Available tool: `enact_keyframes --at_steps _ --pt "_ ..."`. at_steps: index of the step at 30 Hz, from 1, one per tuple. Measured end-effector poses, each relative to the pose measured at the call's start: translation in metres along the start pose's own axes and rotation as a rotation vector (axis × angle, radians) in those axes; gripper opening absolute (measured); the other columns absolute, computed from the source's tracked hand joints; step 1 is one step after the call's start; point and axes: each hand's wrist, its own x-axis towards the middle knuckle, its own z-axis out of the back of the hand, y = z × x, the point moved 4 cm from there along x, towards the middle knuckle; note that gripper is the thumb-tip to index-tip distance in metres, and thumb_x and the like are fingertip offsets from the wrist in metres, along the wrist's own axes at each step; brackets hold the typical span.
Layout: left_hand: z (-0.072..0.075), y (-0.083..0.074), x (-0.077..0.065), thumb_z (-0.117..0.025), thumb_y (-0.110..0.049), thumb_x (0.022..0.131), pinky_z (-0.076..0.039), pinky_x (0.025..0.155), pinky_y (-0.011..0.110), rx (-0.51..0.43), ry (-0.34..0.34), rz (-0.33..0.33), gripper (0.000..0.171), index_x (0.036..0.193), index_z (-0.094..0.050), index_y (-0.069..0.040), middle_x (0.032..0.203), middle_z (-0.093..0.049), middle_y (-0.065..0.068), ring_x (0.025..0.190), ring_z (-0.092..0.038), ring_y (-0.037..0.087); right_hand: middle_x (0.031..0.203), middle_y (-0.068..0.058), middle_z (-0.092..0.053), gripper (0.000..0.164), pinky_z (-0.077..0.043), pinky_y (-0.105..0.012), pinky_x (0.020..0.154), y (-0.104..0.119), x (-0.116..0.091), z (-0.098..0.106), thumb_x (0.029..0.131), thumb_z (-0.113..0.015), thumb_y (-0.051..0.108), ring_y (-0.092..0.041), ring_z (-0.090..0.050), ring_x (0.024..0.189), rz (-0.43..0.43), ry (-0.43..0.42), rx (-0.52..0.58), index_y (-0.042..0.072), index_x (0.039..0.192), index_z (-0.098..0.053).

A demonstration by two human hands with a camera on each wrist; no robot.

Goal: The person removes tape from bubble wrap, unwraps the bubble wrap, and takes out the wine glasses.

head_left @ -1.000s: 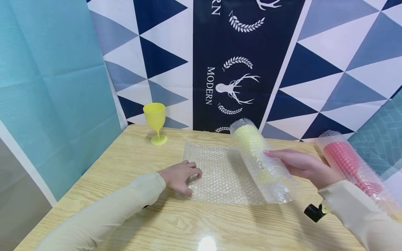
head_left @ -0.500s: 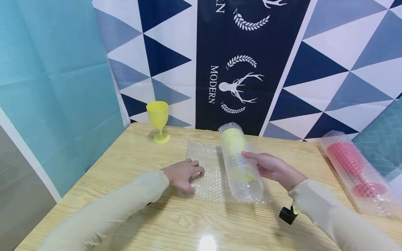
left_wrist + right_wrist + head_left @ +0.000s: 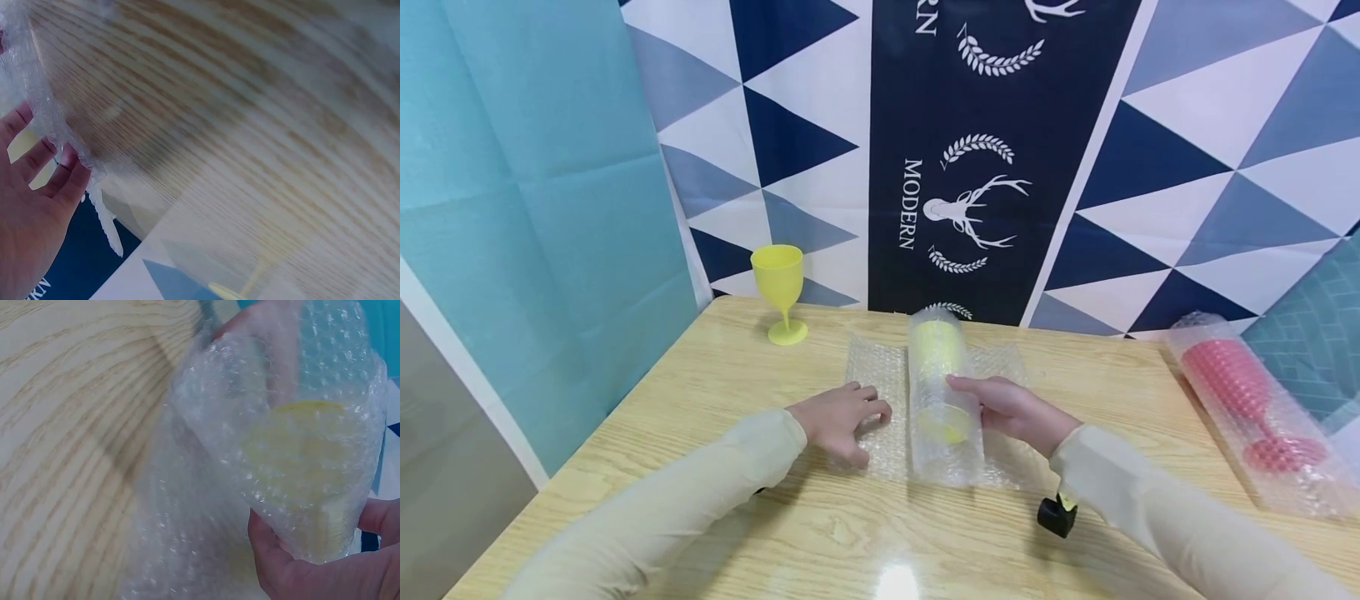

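In the head view my right hand [image 3: 1013, 410] grips a yellow goblet [image 3: 937, 346] rolled in bubble wrap, thumb on top. The bundle is at the middle of a flat bubble wrap sheet [image 3: 887, 367] and covers part of it. My left hand [image 3: 838, 419] rests at the sheet's left edge with its fingers spread and slightly bent. The left wrist view has those fingers [image 3: 75, 178] touching the edge of the wrap. Through the clear wrap [image 3: 215, 406] in the right wrist view, the goblet's yellow shows blurred beside my right hand [image 3: 325, 569].
An unwrapped yellow goblet [image 3: 777, 279] stands upright at the back left of the wooden table [image 3: 820, 533]. A red goblet [image 3: 1232, 383] wrapped in bubble wrap lies at the right. A patterned cloth [image 3: 955, 100] hangs behind the table.
My right hand has moved left with the wrapped yellow goblet, from the sheet's right side to its middle. The bundle now points more straight back. My left hand has stayed at the sheet's edge.
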Motion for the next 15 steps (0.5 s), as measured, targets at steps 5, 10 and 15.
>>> enact_keyframes --at_steps 5,10,15 --pt "-0.0003 -0.003 0.0007 -0.068 -0.04 0.068 -0.043 0.084 0.027 -0.004 -0.001 -0.011 0.06 0.124 -0.053 -0.025 0.107 -0.052 -0.004 0.092 -0.042 0.013 0.11 -0.001 -0.059 0.056 -0.053 -0.025 0.086 -0.0065 0.0011 -0.0011 0.099 -0.05 0.03 -0.007 -0.059 0.094 -0.002 0.004 -0.035 -0.009 0.136 -0.036" --pt "-0.0001 -0.0034 0.0002 -0.069 -0.04 0.067 -0.043 0.086 0.027 -0.014 -0.009 -0.006 0.06 0.122 -0.053 -0.025 0.106 -0.052 -0.005 0.093 -0.043 0.013 0.104 0.002 -0.061 0.052 -0.054 -0.024 0.083 -0.0081 -0.0003 0.0002 0.098 -0.051 0.03 -0.006 -0.06 0.092 0.01 -0.007 -0.01 -0.008 0.132 -0.04" --pt "-0.0007 -0.0012 -0.0003 -0.069 -0.04 0.068 -0.043 0.086 0.027 -0.02 -0.011 0.001 0.058 0.122 -0.053 -0.026 0.106 -0.052 -0.006 0.093 -0.043 0.013 0.095 0.006 -0.063 0.043 -0.054 -0.023 0.082 -0.0106 0.0003 0.0021 0.098 -0.051 0.029 -0.004 -0.061 0.088 0.021 -0.002 0.017 -0.004 0.125 -0.047"
